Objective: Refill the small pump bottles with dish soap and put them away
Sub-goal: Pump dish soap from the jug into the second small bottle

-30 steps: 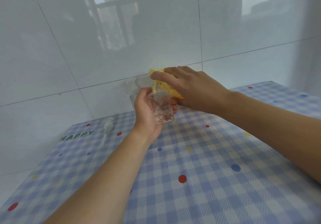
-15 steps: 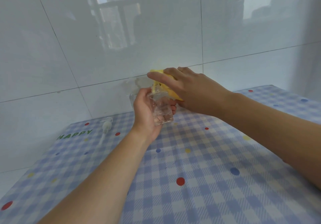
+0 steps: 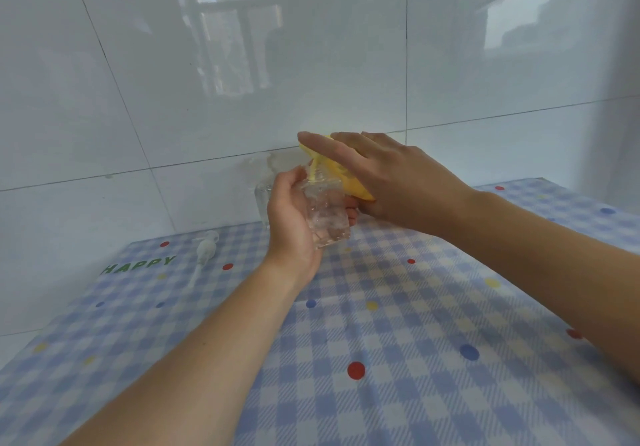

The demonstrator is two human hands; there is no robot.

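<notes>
Left hand (image 3: 294, 224) clasps upright pump bottle (image 3: 325, 215); right hand (image 3: 391, 182) grips tilted soap bottle (image 3: 346, 175), its nozzle directly above, touching the mouth.

My right hand (image 3: 398, 182) covers most of the yellow soap bottle (image 3: 341, 177), so I see only its tilted edge and nozzle, no label. My left hand (image 3: 294, 217) hides the near side of the clear bottle (image 3: 327, 218); its fill level is unreadable through the glare. Behind my left hand a second clear container (image 3: 263, 199) shows only a sliver. Both my forearms run off the bottom and right edges.
</notes>
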